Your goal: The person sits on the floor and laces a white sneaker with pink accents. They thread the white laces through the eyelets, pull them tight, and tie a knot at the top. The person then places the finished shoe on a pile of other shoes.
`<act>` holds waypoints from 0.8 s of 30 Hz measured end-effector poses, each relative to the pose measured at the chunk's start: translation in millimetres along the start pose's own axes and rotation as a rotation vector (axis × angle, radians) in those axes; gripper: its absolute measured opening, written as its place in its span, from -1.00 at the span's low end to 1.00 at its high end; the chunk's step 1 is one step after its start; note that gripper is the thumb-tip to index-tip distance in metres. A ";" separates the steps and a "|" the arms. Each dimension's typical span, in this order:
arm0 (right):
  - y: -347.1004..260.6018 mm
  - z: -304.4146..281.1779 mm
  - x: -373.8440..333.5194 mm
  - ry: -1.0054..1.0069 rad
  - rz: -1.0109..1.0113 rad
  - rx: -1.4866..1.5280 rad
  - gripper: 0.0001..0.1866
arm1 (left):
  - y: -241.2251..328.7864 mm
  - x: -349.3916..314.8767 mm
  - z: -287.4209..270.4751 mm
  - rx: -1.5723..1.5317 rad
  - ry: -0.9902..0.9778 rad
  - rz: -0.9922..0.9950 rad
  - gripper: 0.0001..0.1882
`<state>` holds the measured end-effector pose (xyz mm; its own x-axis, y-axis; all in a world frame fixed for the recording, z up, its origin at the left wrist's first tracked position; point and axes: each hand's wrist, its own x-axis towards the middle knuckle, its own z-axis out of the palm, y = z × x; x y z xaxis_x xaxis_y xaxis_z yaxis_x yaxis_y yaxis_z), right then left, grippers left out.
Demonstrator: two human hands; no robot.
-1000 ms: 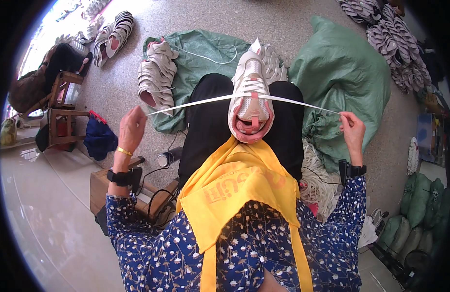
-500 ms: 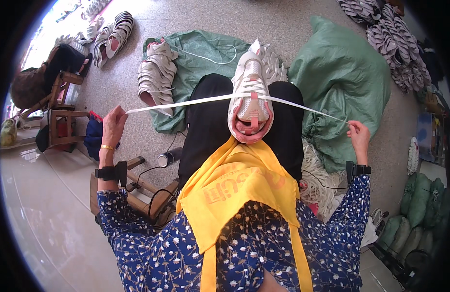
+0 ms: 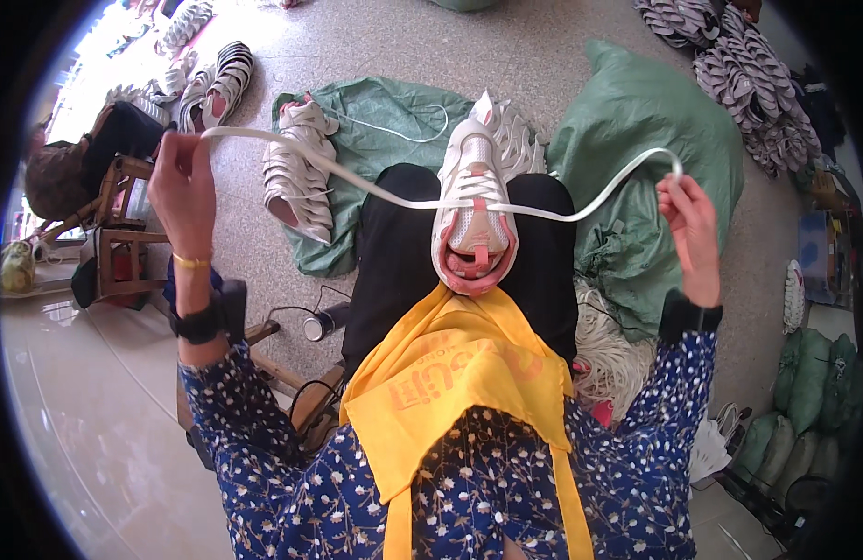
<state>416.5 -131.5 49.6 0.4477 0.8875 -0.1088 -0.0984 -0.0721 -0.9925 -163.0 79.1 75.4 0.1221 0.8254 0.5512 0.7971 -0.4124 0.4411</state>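
Note:
A white and pink shoe upper rests between my knees, its pink-lined opening toward me. A white shoelace is threaded through its eyelets and runs out to both sides. On the far left, my left hand pinches one end of the lace between closed fingers. Out to the right, my right hand grips the other end, with the lace curving up in a loop before reaching the fingertips. Both lace halves hang slack. Over my lap lies a yellow apron.
Stacked white shoe uppers lie on a green sheet ahead. At right stand a full green sack and a heap of white laces. Wooden stools are at left; a dark cylinder with a cord lies nearby.
The lace was stretched nearly straight and is now slack and curved. My left hand has moved forward and outward; my right hand has risen slightly. Both keep hold of the lace.

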 end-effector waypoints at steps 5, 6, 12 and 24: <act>33.1 72.9 -52.7 -0.167 0.265 -0.063 -0.85 | 25.1 -108.0 56.8 -0.439 -0.792 -0.219 -0.94; 34.6 90.0 -60.2 -0.214 0.313 -0.169 -0.88 | 50.7 -118.6 60.1 -0.653 -0.907 -0.350 -0.92; 69.3 145.3 -44.2 -0.355 -0.012 -0.384 -0.88 | 101.3 -120.7 89.9 -0.805 -0.936 -0.350 -0.87; 84.8 150.6 -29.6 -0.299 -0.017 -0.044 -0.96 | 107.0 -110.2 139.6 -0.972 -0.696 -0.350 -0.87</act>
<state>261.0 -95.4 -23.0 0.1664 0.9830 -0.0772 -0.0518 -0.0695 -0.9962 -8.6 -2.2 -37.1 0.5156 0.8545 -0.0630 0.1186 0.0017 0.9929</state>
